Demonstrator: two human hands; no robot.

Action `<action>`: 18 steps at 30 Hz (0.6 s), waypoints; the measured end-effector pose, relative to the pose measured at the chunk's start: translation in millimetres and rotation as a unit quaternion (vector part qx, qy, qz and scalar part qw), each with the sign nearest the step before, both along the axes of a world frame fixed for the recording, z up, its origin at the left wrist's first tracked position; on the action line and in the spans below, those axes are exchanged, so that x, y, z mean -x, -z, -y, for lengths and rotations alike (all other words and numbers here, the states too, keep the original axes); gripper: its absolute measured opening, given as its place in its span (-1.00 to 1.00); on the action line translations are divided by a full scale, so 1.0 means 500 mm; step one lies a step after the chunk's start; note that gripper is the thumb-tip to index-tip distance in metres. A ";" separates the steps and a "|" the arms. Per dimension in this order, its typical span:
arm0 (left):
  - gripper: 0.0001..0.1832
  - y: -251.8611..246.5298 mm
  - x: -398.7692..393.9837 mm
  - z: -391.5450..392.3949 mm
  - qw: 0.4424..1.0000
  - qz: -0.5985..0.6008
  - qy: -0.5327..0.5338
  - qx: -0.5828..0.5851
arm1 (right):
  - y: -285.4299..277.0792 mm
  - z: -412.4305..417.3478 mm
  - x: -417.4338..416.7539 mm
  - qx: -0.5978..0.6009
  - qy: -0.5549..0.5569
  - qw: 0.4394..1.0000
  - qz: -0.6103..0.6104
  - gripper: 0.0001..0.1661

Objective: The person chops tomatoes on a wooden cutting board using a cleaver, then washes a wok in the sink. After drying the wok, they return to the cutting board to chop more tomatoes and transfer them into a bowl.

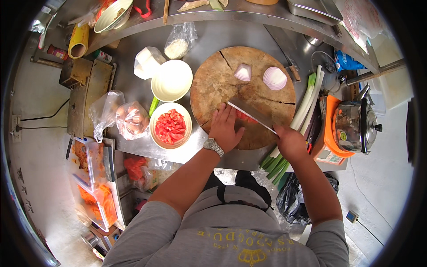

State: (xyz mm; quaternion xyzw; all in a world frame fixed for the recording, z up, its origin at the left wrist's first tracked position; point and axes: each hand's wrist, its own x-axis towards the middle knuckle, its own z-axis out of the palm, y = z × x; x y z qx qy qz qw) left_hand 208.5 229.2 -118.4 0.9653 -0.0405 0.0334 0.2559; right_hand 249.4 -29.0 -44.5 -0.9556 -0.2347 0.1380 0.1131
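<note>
My right hand [291, 143] grips the handle of a cleaver [255, 113], whose blade slants across the round wooden chopping board [213, 78]. Flat beside the blade's far end rests my left hand [225, 128], thumb spread, its fingertips at the blade; whether they press on it is unclear. Chopped red tomato [246, 116] lies by the blade, partly hidden under it. Further back on the board are two cut pieces of purple onion, a smaller wedge [243, 72] and a larger one [275, 78]. A pale bowl [153, 128] to the left holds diced tomato.
Left of the board stand a cream bowl [171, 80], a green chili pepper [153, 106] and bagged eggs [131, 120]. Scallions [305, 96] lie along the board's right side, near another cleaver [283, 50] and a glass pot [348, 126]. A steel shelf [230, 16] overhangs the back.
</note>
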 end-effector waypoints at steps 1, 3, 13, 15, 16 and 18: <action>-0.19 -0.001 0.006 -0.003 1.000 0.003 0.005 0.009 | 0.000 0.003 0.007 0.000 -0.017 1.000 0.000 -0.76; -0.22 -0.005 0.023 -0.007 0.999 0.010 0.013 0.028 | -0.003 0.014 0.021 0.007 -0.037 0.999 -0.012 -0.78; -0.37 -0.014 0.043 -0.041 0.995 0.029 0.003 0.100 | -0.039 0.126 0.059 -0.171 0.145 0.955 -0.193 -0.81; -0.36 -0.009 0.023 -0.041 0.992 0.052 -0.029 0.113 | 0.018 0.174 0.098 -0.315 0.312 0.840 -0.312 -0.83; -0.33 -0.011 0.013 -0.040 0.994 0.040 -0.039 0.096 | 0.033 0.192 0.113 -0.340 0.362 0.796 -0.345 -0.82; -0.29 -0.009 -0.004 -0.030 0.995 0.033 -0.031 0.087 | 0.072 0.201 0.161 -0.392 0.460 0.711 -0.359 -0.76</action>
